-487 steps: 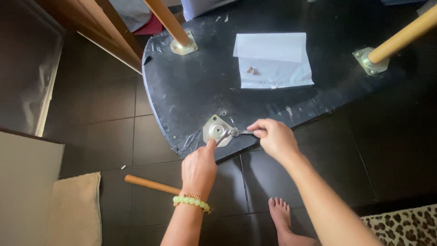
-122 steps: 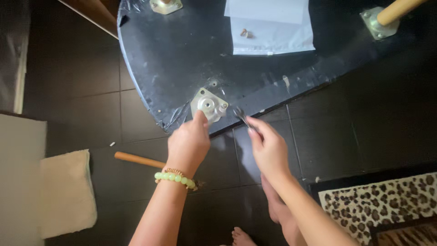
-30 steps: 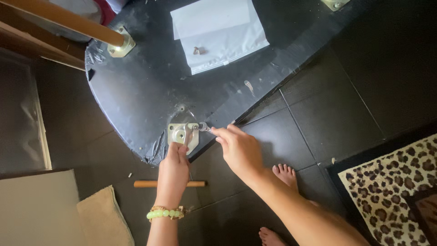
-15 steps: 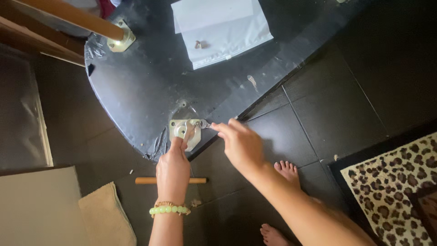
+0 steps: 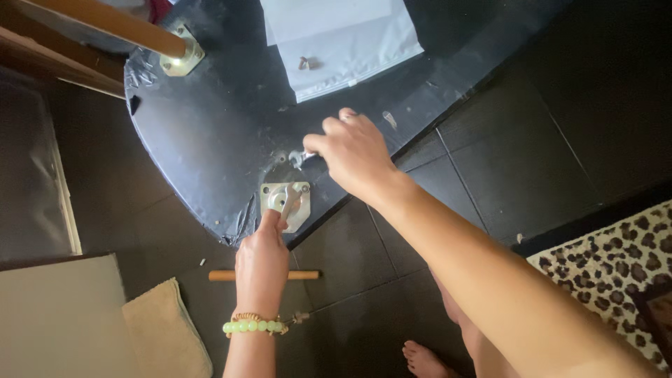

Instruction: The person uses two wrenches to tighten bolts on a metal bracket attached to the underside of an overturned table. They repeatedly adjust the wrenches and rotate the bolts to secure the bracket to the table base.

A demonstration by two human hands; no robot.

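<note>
Steel mounting plate (image 5: 285,203), stiff and slick, lay on the upturned black table (image 5: 210,119) near its edge; left hand (image 5: 262,260) fingers pinned it, right hand (image 5: 355,155) pinched a small metal tool (image 5: 301,157).

One package shows: a clear plastic bag (image 5: 350,52) lying flat on the black upturned tabletop (image 5: 210,126), toward its far edge and cut off by the top of the view. It is rectangular, whitish and translucent, with a white sheet (image 5: 329,14) inside its far part and a few small metal screws (image 5: 306,64) near its left side.
</note>
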